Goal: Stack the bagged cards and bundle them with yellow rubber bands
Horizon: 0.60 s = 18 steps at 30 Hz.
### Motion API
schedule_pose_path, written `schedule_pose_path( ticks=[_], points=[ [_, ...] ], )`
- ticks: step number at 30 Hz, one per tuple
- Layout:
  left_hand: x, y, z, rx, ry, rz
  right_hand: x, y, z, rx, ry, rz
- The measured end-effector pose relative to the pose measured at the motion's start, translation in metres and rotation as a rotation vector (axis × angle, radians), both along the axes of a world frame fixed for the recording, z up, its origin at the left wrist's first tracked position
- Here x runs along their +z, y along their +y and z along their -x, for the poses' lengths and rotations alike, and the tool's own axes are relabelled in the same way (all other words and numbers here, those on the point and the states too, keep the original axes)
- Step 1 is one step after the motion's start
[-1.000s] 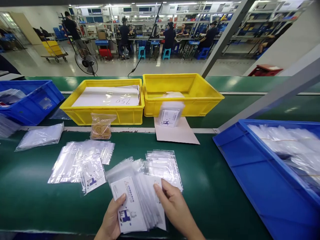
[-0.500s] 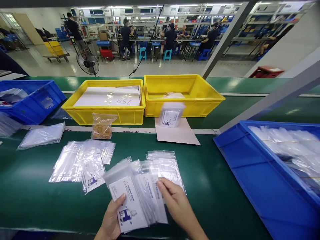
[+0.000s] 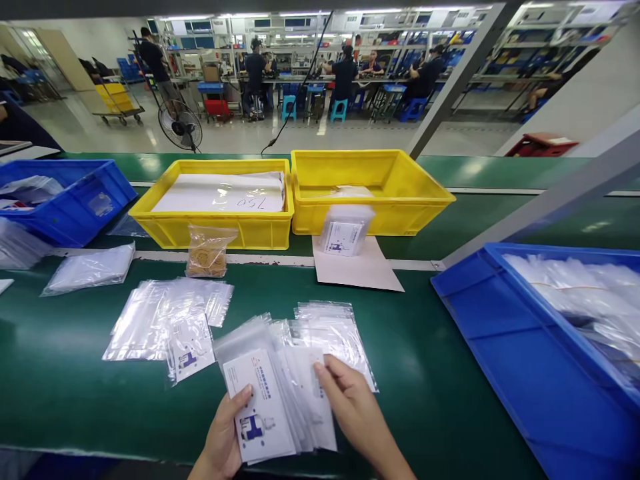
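Note:
A fanned stack of clear zip bags [image 3: 263,407], each with a printed white booklet inside, is held low over the green bench. My left hand [image 3: 226,427] wraps the stack's left side, thumb on the front booklet. My right hand [image 3: 350,403] pinches the right edge of the rear bags between thumb and fingers. Just behind the stack lies a pile of clear bags [image 3: 330,327]. To the left are more flat clear bags [image 3: 155,320], with one bagged booklet [image 3: 190,347] on their right edge.
Two yellow bins [image 3: 215,230] stand at the back, one holding white sheets. A bag of rubber bands [image 3: 207,253] rests before them. Bagged booklets [image 3: 345,230] stand on cardboard [image 3: 357,270]. Blue bins [image 3: 500,333] flank the bench. Several people sit at far workbenches.
My right hand still pinches the rear bags, which have shifted slightly within the fan. The whole scene sits a little further right as the camera turns.

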State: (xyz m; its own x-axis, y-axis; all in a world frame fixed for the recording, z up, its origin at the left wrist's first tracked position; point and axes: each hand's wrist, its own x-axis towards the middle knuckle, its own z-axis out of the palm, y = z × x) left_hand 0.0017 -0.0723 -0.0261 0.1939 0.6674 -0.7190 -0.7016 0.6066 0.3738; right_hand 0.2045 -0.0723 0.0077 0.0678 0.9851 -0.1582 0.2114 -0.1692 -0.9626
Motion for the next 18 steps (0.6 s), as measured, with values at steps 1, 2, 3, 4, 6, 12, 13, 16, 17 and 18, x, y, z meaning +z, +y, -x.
schedule_pose_path(
  ticks=[1, 2, 3, 4, 6, 12, 13, 16, 17, 18],
  points=[
    [0.0, 0.0, 0.001, 0.006, 0.004, 0.007, 0.003, 0.002, -0.006, -0.037, 0.025, 0.017],
    [0.0, 0.001, 0.002, 0.013, 0.009, 0.012, 0.005, 0.004, -0.015, -0.076, 0.052, 0.044],
    [0.0, 0.001, 0.003, 0.021, 0.013, 0.013, 0.007, 0.006, -0.024, -0.109, 0.072, 0.071],
    [0.0, 0.002, 0.004, 0.026, 0.014, 0.012, 0.007, 0.008, -0.032, -0.156, 0.065, 0.085],
    [0.0, 0.003, 0.005, 0.029, 0.01, 0.016, 0.006, 0.01, -0.041, -0.29, -0.038, 0.054],
    [-0.009, 0.002, 0.001, 0.004, -0.065, 0.005, -0.002, 0.001, -0.002, 0.039, -0.053, 0.026],
    [-0.011, 0.001, 0.001, -0.001, -0.076, 0.007, -0.003, 0.0, 0.006, 0.097, -0.017, 0.028],
    [-0.013, -0.001, 0.001, -0.018, -0.111, -0.001, 0.0, 0.001, 0.02, 0.054, 0.032, 0.028],
    [-0.013, -0.001, 0.002, -0.024, -0.131, -0.014, 0.001, 0.002, 0.021, 0.025, 0.041, 0.043],
    [-0.013, -0.001, 0.003, -0.029, -0.153, -0.028, 0.003, 0.002, 0.019, 0.002, 0.049, 0.058]
  ],
)
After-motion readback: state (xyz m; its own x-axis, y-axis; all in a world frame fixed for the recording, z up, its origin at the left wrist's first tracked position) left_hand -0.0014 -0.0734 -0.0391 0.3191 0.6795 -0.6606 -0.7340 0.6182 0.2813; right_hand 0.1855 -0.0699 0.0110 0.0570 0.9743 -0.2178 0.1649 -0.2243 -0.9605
